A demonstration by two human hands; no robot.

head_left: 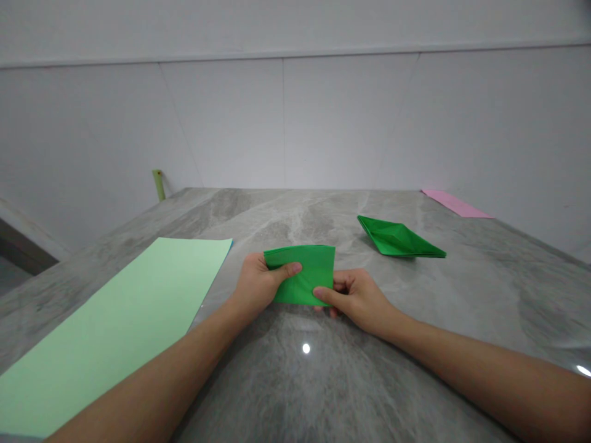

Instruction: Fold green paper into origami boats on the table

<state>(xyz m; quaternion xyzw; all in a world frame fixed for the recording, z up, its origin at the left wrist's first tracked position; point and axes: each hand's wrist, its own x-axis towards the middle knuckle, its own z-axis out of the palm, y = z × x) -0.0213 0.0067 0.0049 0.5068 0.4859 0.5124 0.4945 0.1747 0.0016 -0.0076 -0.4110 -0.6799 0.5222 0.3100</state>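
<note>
A folded green paper [307,264], roughly rectangular with layered edges along its top, is held up just above the table in front of me. My left hand [258,280] pinches its left side, thumb lying across the front face. On the lower right corner, my right hand [355,298] grips with the thumb in front and fingers behind. The fingers behind the paper are mostly hidden. Beyond my right hand rests a folded green paper boat [401,240], pointed at both ends.
Large pale green sheets [124,320] lie to the left, under my left forearm. A pink paper [455,203] lies at the table's far right corner. The grey marbled table [305,394] meets a white wall behind. A green strip [159,184] stands at the back left.
</note>
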